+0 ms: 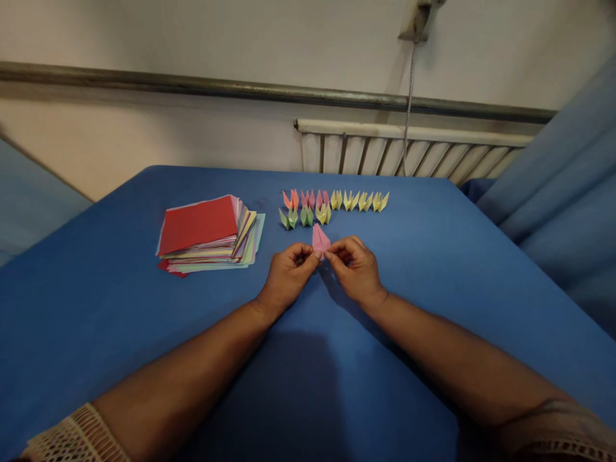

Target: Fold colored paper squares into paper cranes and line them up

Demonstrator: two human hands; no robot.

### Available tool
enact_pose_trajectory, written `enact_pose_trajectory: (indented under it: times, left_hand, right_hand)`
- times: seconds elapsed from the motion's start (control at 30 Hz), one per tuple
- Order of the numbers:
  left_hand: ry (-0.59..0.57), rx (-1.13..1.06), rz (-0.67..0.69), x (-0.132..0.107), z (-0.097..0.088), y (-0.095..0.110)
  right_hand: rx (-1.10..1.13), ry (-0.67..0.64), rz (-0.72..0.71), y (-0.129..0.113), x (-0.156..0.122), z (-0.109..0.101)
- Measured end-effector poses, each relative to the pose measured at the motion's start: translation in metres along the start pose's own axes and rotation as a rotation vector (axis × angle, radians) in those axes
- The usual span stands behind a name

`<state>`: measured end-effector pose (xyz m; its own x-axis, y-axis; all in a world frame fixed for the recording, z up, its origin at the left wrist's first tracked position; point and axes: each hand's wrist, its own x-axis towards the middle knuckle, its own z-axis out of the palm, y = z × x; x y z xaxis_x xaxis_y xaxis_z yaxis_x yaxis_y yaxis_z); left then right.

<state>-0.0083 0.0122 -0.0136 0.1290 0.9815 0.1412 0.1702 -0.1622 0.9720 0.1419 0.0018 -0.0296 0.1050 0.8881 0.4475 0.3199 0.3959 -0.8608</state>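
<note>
A small pink folded paper piece (320,239) stands between my two hands over the blue table (433,269). My left hand (289,273) pinches its lower left edge with thumb and fingers closed. My right hand (353,266) pinches the lower right edge the same way. Just beyond the hands lie rows of finished folded paper pieces (332,204) in orange, pink, yellow and green. A stack of coloured paper sheets (209,234) with a red sheet on top lies to the left of my left hand.
A white radiator (409,151) and a metal rail (240,88) run along the wall behind the table. A cord (409,102) hangs down from a wall fitting. Blue fabric (563,186) rises at the right edge.
</note>
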Motion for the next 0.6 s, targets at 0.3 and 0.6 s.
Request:
enact_pose_trajectory:
  times: [0.3,0.6]
  left_hand:
    - [-0.007,0.367,0.176,-0.005,-0.005,0.008]
    - [-0.019,0.467,0.218,-0.009,-0.005,0.012]
  right_hand:
    - [0.246,-0.161,0.068,0.005,0.002,0.002]
    - [0.599,-0.193,0.440,0.009,0.007,0.005]
